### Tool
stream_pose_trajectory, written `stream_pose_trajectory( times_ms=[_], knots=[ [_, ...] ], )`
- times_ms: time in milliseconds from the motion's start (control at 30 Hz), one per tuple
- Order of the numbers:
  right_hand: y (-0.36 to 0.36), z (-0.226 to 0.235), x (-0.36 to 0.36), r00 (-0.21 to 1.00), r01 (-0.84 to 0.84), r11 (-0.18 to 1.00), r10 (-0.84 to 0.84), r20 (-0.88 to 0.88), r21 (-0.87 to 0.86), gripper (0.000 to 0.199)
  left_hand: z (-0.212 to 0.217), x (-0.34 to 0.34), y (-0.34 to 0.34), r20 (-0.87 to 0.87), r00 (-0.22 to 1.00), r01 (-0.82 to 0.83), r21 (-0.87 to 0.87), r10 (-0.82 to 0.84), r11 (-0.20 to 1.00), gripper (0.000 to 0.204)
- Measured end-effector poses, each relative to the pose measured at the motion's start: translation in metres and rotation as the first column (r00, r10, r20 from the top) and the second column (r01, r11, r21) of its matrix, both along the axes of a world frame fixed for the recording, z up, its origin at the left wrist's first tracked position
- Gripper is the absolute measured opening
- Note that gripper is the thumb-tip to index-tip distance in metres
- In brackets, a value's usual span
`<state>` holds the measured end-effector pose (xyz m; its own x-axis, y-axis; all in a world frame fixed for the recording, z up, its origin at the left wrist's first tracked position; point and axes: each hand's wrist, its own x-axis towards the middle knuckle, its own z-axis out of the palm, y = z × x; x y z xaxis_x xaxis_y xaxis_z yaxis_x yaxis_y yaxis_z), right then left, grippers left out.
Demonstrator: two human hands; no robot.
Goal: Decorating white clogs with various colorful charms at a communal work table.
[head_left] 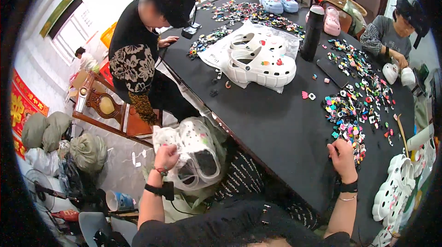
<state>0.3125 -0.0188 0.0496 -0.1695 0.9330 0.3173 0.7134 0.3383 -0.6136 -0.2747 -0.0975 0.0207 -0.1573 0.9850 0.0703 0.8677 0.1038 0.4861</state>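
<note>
Left hand point(165, 156) with fingers clenched on a clear plastic bag point(195, 155) of white clogs, low at near left beside the black table point(276, 127), right hand point(343, 158) resting on the table's near edge, fingers loosely curled, holding nothing, just near the heap of colourful charms point(350, 113), white clog pair point(260, 60) farther back

One view is given, taken from a fisheye camera worn on the head. The scene is looked down upon from above and close to the wearer's own body, whose forearms enter from the lower edge. The black desk point(276, 122) is seen obliquely, running away toward the upper right, with its near corner just below the lens. The floor point(119, 164) to the left is also taken in. Straight edges are bent toward the rim, and the corners are cut off by a dark circular border.
</note>
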Motion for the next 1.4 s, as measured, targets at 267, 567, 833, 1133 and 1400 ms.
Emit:
stream_pose_trajectory(
  times_ms=[267,567,833,1133,1400],
  knots=[
    [-0.004,0.01,-0.003,0.999,-0.045,0.998,0.043,0.026,0.05,0.022,0.091,0.042,-0.001,0.558,0.828,-0.258,0.292,0.055,0.921,0.036],
    [0.0,0.007,-0.002,0.998,-0.046,0.997,0.044,0.038,0.057,0.021,0.166,0.133,0.023,0.885,0.447,-0.388,0.323,-0.13,0.863,0.028],
    [-0.004,0.017,0.006,0.998,0.056,0.996,-0.053,-0.034,0.068,0.016,0.177,0.227,0.083,0.899,0.344,-0.03,0.3,-0.271,0.954,0.03],
    [-0.023,0.052,0.029,0.927,0.237,0.831,-0.039,-0.372,0.504,0.006,0.104,0.304,0.122,0.768,0.537,0.391,0.139,-0.348,0.91,0.028],
    [-0.042,0.07,-0.001,0.873,-0.488,0.872,0.488,-0.006,0.036,0.013,0.102,0.29,0.127,0.66,0.626,0.262,0.323,-0.415,0.909,0.017]
  ],
)
